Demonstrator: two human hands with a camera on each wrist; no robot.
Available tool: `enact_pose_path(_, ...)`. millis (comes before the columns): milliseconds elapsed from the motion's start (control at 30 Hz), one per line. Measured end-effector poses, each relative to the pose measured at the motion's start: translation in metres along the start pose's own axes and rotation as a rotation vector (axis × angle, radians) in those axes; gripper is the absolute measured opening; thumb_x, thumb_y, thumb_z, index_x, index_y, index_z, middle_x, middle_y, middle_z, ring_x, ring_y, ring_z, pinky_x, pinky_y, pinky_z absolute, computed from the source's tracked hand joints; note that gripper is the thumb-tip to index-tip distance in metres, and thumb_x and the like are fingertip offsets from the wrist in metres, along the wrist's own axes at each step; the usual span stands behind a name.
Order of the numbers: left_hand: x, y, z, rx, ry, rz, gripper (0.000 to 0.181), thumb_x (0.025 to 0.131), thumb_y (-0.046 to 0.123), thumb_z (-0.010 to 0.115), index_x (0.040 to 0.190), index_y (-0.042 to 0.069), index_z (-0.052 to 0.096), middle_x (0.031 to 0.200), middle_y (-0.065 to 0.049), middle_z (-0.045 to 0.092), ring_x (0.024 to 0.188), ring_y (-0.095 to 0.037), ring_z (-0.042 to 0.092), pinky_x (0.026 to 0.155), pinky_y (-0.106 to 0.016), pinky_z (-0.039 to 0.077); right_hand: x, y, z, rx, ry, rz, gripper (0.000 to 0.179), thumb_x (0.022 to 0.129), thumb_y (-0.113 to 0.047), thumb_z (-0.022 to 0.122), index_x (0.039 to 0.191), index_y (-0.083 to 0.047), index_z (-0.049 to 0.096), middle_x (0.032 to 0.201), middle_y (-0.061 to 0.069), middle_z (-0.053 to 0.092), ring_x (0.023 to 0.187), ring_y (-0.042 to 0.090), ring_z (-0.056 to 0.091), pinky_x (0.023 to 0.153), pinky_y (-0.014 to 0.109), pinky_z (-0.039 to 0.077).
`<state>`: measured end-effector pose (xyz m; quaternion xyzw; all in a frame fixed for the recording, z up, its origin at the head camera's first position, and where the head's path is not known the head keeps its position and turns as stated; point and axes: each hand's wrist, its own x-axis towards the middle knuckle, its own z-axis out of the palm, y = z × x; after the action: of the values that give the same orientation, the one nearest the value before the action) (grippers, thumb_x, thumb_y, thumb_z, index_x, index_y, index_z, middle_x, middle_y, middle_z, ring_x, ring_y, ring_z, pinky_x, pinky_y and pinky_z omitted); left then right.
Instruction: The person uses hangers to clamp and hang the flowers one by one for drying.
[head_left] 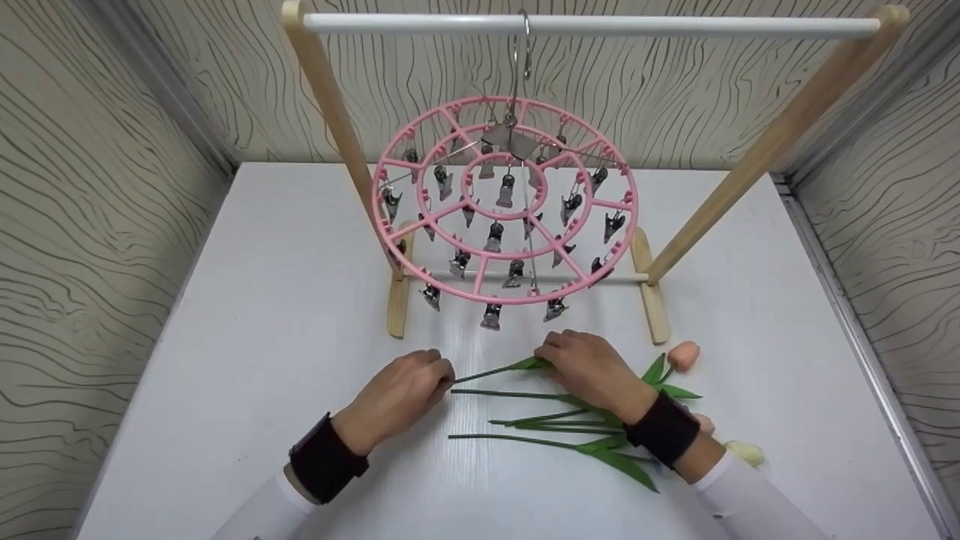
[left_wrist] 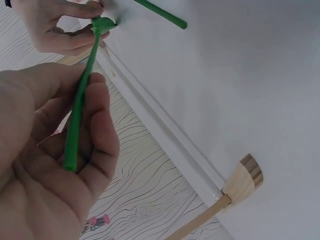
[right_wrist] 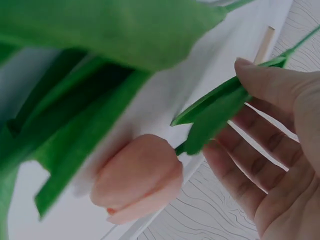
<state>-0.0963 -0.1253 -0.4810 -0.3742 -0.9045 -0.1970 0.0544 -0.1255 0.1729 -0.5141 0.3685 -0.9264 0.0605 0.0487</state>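
Note:
An artificial tulip with a peach bloom [right_wrist: 140,180] is held by both hands low over the white table. My left hand [head_left: 401,394] grips the lower end of its green stem [left_wrist: 80,107] between thumb and curled fingers. Further up, my right hand [head_left: 600,375] pinches the tulip's leaves [right_wrist: 217,112], thumb on top and fingers behind, and it hides part of the plant in the head view. Just nearer the person, several more tulips lie with their stems [head_left: 510,437] pointing left; a pale yellow bloom [head_left: 746,453] shows beside the right wrist.
Behind the hands stands a wooden rack with a white top rail [head_left: 675,26] and wooden feet [head_left: 651,315]. From the rail hangs a round pink drying hanger [head_left: 480,289] with many metal clips [head_left: 491,316]. Patterned walls [head_left: 75,150] enclose the table [head_left: 247,300].

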Motion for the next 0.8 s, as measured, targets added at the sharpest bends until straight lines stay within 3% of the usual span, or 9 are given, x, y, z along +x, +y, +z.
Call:
enact_pose_path(333,-0.002,0.007,-0.013,-0.062,0.016,-0.037,0.002,0.08,0.01,0.069,0.081,0.009,0.067,0.071,0.003,0.057,0.067,-0.007,0.053,0.058,-0.02,0.046,-0.003,0.002,-0.003,0.009,0.018,-0.022,0.007,0.082,-0.016,0.067,0.088,-0.019,0.068,0.079,-0.007,0.062,0.07,0.009,0.055,0.059,0.025,0.048)
enact_pose_path(467,-0.006,0.01,-0.025,-0.08,0.036,-0.062,0.02,0.08,0.028,0.07,0.09,0.01,0.068,0.076,0.004,0.057,0.07,-0.007,0.053,0.06,-0.021,0.046,-0.01,0.004,-0.012,0.047,0.013,0.002,0.01,0.082,-0.016,0.067,0.092,-0.02,0.07,0.083,-0.008,0.063,0.075,0.009,0.057,0.063,0.026,0.049)
enact_pose_path(633,-0.012,0.014,-0.045,-0.17,0.122,-0.036,0.038,0.078,0.044,0.069,0.1,0.013,0.066,0.084,0.007,0.058,0.074,-0.007,0.055,0.062,-0.02,0.047,-0.023,0.007,-0.023,0.16,0.059,0.022,0.015,0.083,-0.016,0.068,0.097,-0.02,0.07,0.088,-0.01,0.064,0.082,0.007,0.058,0.069,0.027,0.051)
enact_pose_path(800,-0.013,0.021,-0.055,-0.344,0.239,0.061,0.044,0.072,0.043,0.074,0.105,0.016,0.065,0.093,0.009,0.061,0.078,-0.007,0.057,0.067,-0.014,0.047,-0.034,0.006,-0.033,0.319,0.147,0.016,0.018,0.083,-0.016,0.068,0.099,-0.023,0.07,0.092,-0.015,0.064,0.085,0.002,0.058,0.071,0.025,0.051)
